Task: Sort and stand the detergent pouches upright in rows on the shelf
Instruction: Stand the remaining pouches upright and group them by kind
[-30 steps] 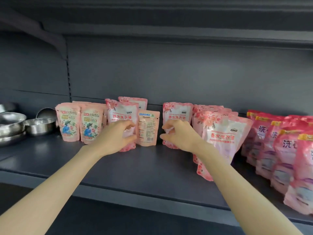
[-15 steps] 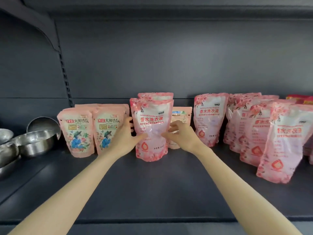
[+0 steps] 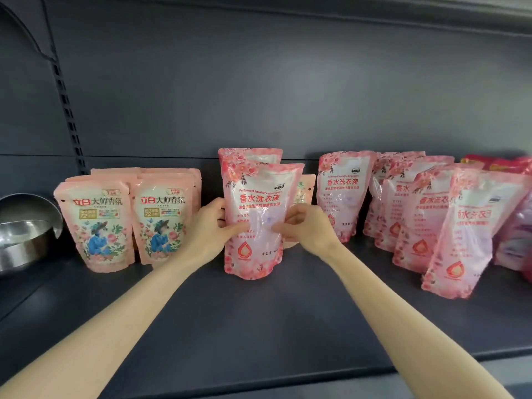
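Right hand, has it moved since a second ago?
Yes. The right hand moved left, off the lone floral pouch, and now grips the front pouch opposite the left hand.

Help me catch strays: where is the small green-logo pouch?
In the head view, the small pouch sits at the back, half hidden behind the front pink pouch that the left hand and right hand grip, left of a lone pink pouch.

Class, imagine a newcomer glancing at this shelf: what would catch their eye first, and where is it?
First, the pink floral pouch at the centre of the shelf, gripped from both sides by the left hand and right hand. Next, the leaning row of matching pouches to its right, and the peach pouches standing to its left, beside steel bowls.
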Motion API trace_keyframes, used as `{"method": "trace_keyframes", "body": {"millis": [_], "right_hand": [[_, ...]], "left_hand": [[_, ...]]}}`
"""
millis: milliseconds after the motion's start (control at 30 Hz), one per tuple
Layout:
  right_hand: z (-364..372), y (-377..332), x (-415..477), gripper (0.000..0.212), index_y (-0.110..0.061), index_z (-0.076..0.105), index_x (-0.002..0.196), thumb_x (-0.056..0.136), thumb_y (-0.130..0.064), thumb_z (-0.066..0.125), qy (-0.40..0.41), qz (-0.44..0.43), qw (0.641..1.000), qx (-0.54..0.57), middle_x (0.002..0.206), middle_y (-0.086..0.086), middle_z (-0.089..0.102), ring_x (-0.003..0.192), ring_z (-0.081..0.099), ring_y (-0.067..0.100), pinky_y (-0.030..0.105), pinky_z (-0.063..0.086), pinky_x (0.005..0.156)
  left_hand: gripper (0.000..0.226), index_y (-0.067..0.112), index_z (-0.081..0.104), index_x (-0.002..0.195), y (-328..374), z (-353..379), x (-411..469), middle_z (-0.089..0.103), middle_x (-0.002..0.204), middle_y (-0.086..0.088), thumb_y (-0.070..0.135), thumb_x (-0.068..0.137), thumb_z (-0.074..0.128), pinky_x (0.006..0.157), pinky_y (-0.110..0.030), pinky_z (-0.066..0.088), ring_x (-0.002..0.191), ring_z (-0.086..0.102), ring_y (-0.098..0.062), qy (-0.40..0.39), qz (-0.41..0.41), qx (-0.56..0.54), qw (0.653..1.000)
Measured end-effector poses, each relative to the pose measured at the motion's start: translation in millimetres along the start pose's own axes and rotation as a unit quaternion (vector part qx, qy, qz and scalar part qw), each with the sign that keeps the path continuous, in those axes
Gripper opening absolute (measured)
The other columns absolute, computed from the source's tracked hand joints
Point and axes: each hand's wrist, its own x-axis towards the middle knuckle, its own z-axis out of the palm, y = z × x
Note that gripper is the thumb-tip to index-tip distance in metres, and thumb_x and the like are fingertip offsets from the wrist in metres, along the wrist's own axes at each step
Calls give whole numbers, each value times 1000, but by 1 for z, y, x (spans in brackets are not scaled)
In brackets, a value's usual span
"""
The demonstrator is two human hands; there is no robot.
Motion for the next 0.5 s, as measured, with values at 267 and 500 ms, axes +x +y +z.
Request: {"method": "trace_keyframes", "body": {"millis": [267,500], "right_hand": [[-83,27,-16,22,-7,64,85,72,-16,81,76,-1,996,-41,82,8,70,75,69,22,33,61,66],[-125,67,-6,24,-13,57,89,77,-17,78,103,13,994,-42,84,3,64,82,66,25,43,59,72]], "left_hand": [[47,13,52,124,41,76,10,62,115,7,14,81,70,73,-17,52,98,60,-6,-65,27,-55,996],[45,13,51,123,52,145,24,63,120,-2,11,82,69,87,-36,54,109,61,-18,-61,-2,-89,994]]}}
